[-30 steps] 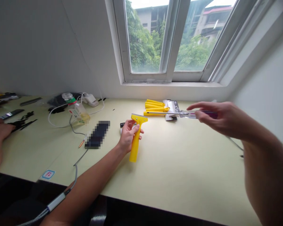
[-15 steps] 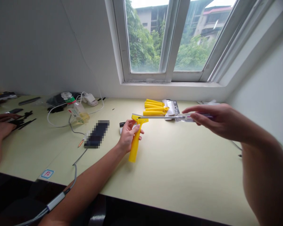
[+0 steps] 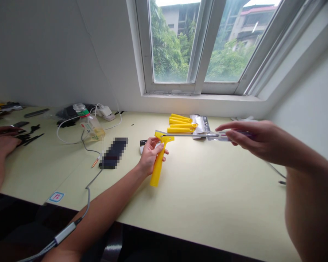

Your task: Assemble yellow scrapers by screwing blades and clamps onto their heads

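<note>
A yellow scraper (image 3: 159,160) with a T-shaped head is gripped around its neck by my left hand (image 3: 150,153), its handle slanting down toward me. My right hand (image 3: 251,140) is closed on the clear handle of a screwdriver (image 3: 186,135), held level above the table. The long metal shaft points left, and its tip meets the scraper head near a small dark screw or hole. A thin metal strip shows along the head's upper edge. Behind my left fingers a small black-and-white box (image 3: 143,145) is partly hidden.
Several yellow handles (image 3: 182,128) lie by a clear plastic packet (image 3: 201,125) under the window. To the left are a phone (image 3: 113,153), a bottle (image 3: 90,125), a white charger (image 3: 105,112) and cables. Another person's hand (image 3: 5,142) rests among black strips at far left.
The view has shifted slightly. Both hands keep their holds, and the screwdriver tip stays at the scraper head.
</note>
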### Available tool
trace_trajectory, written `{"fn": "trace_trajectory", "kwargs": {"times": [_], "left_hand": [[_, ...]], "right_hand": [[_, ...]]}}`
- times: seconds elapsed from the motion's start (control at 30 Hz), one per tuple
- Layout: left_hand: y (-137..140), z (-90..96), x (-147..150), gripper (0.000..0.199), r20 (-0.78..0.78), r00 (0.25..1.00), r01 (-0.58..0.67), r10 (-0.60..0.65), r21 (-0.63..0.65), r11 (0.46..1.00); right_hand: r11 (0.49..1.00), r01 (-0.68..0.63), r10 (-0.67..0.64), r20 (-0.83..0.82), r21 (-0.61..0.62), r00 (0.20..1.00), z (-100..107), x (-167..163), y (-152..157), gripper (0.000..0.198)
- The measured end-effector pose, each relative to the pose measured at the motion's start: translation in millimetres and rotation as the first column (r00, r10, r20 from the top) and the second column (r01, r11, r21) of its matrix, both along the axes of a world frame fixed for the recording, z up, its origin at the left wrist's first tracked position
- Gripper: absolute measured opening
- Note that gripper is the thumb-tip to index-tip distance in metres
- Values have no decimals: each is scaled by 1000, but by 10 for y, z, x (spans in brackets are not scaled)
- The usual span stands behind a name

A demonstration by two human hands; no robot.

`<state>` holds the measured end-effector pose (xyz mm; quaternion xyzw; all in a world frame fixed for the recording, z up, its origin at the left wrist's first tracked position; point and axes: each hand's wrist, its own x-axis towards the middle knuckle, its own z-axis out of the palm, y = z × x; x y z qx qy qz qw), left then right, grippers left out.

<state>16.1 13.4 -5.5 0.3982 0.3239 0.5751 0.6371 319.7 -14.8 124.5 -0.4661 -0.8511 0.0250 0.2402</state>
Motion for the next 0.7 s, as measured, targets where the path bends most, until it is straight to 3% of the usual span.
{"fn": "trace_trajectory", "kwargs": {"times": [0.7], "left_hand": [[-17,2,6,42,30,999,40,-39,-51,998]], "right_hand": [[998,-41,38,48,51,998,31,-82,-78,39]]}}
